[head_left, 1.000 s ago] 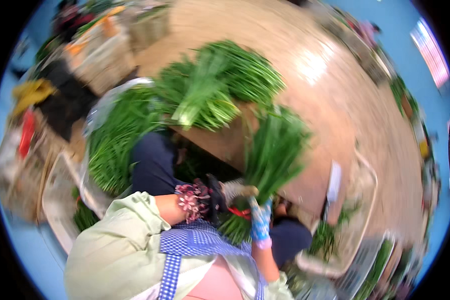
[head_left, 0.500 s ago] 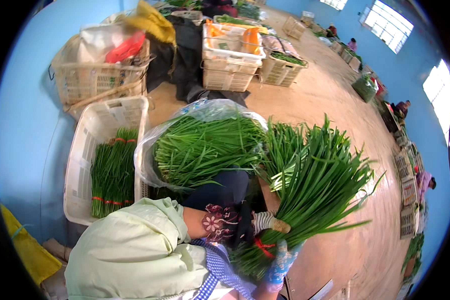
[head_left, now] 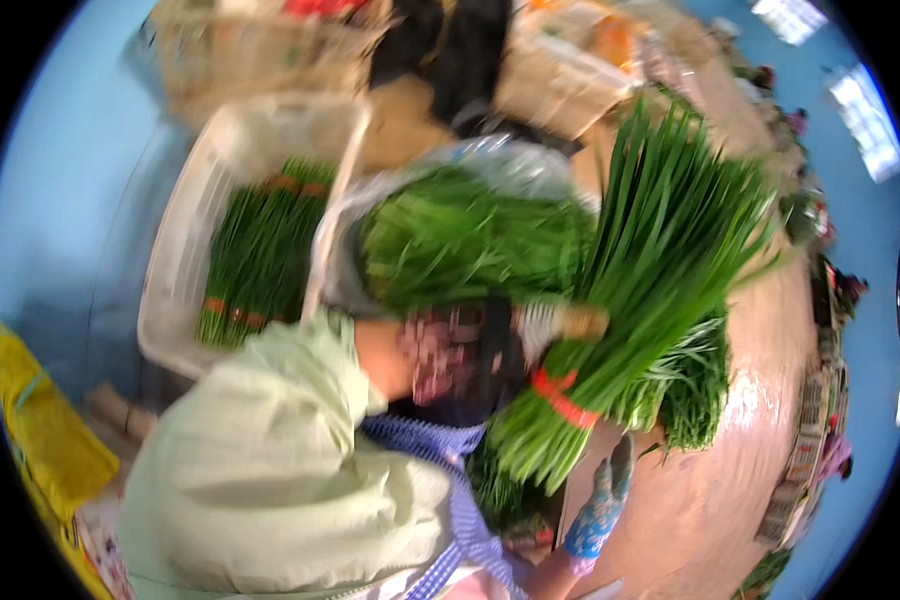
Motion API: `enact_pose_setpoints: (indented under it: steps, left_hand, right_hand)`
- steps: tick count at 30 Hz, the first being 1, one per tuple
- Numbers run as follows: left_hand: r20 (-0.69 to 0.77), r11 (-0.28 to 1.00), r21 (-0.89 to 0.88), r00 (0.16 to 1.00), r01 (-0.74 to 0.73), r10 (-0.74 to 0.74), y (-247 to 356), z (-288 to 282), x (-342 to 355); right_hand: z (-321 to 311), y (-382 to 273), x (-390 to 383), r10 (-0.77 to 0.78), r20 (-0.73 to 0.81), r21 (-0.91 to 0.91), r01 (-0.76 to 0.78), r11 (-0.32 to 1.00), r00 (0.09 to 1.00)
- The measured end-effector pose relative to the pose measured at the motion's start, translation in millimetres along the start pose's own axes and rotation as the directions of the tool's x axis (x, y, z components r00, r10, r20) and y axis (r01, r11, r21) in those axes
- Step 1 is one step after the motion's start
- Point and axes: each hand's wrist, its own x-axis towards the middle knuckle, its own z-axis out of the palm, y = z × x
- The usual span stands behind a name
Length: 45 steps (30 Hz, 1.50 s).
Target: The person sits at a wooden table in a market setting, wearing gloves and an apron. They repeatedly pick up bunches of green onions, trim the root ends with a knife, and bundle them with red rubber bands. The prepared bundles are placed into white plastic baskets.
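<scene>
A large bunch of garlic chives (head_left: 670, 230), tied with a red band (head_left: 564, 398) near its pale cut ends, is raised and tilted with its leaf tips to the upper right. Closed round its stems above the band is my left hand (head_left: 562, 325), in a striped glove with tan fingertips, smeared by motion. Below the bunch, my right hand (head_left: 602, 502) in a blue patterned glove is open, fingers stretched upward, apart from the stems. Behind the raised bunch, loose chives (head_left: 695, 385) lie on a brown surface. More loose chives (head_left: 470, 235) fill a clear plastic bag (head_left: 345, 235).
To the left stands a white plastic crate (head_left: 175, 250) with several red-banded bunches (head_left: 260, 250) inside. Farther off are a beige crate (head_left: 260, 60), black cloth (head_left: 440, 60) and another white crate (head_left: 560, 75). A yellow sack (head_left: 45, 410) sits by the blue wall. People work along the right side.
My left hand has lifted the banded bunch up, and its cut ends now show. My right hand has let go and opened below it. The view has shifted.
</scene>
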Motion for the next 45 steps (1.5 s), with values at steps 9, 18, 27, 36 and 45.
enact_pose_setpoints:
  steps: [9,18,27,36,45]
  left_hand:
    - [-0.225,0.767,0.387,0.754,-0.512,0.617,247,-172,-191]
    - [-0.655,0.619,0.669,0.068,-0.412,0.753,302,-276,-352]
    - [-0.423,0.813,0.219,0.698,-0.540,0.578,209,-206,-277]
    - [0.132,0.763,-0.432,0.803,-0.481,0.581,127,-8,-62]
    - [0.378,0.998,0.021,0.925,-0.054,0.043,38,53,-64]
  right_hand:
    - [71,10,54,0.117,0.324,-0.031,-0.113,0.993,0.939]
    - [85,49,97,0.171,0.450,-0.088,-0.148,0.985,0.876]
    - [153,-31,88,-0.387,0.507,-0.543,0.634,0.551,0.770]
    - [199,-51,97,-0.737,0.462,-0.472,0.840,0.267,0.494]
    - [153,-109,102,-0.220,-0.428,0.799,0.481,0.361,0.877]
